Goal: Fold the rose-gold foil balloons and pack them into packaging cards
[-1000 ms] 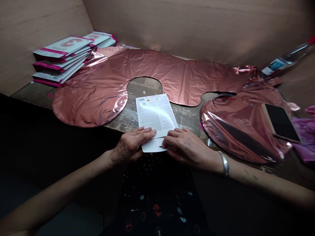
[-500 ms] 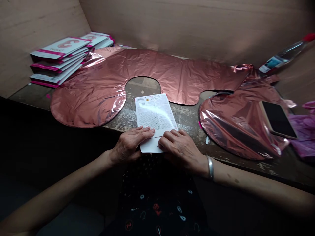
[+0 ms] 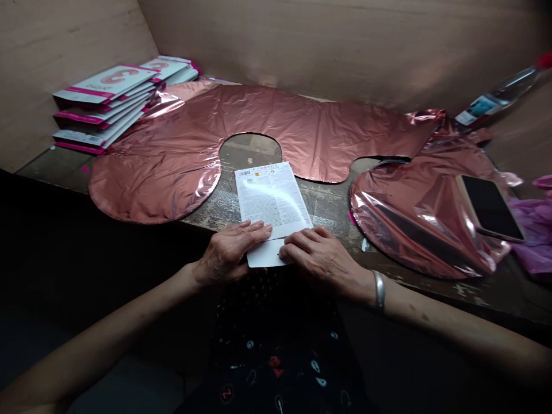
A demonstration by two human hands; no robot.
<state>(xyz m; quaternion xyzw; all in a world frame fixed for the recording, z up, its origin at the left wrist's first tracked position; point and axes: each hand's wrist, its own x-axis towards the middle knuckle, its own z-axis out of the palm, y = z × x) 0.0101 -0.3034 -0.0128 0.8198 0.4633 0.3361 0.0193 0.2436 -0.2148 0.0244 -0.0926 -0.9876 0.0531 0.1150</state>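
A white printed cardboard packet with a barcode lies at the table's front edge, its near flap jutting toward me. My left hand grips the packet's left side, fingers over the top and thumb hidden. On the right, my right hand closes on the flap's right edge with curled fingers, and a silver bangle circles that wrist. Behind the packet, a flat rose-gold foil balloon shaped like a 3 spreads across the table, wrinkled and without air.
Stacked white and pink packets stand at the back left. A phone rests on the balloon's right part. Farther right are a tilted plastic bottle and a purple plastic bag. Wooden panels wall the table.
My right hand has shifted very slightly to the right along the flap. My left hand and the packet stay nearly in place.
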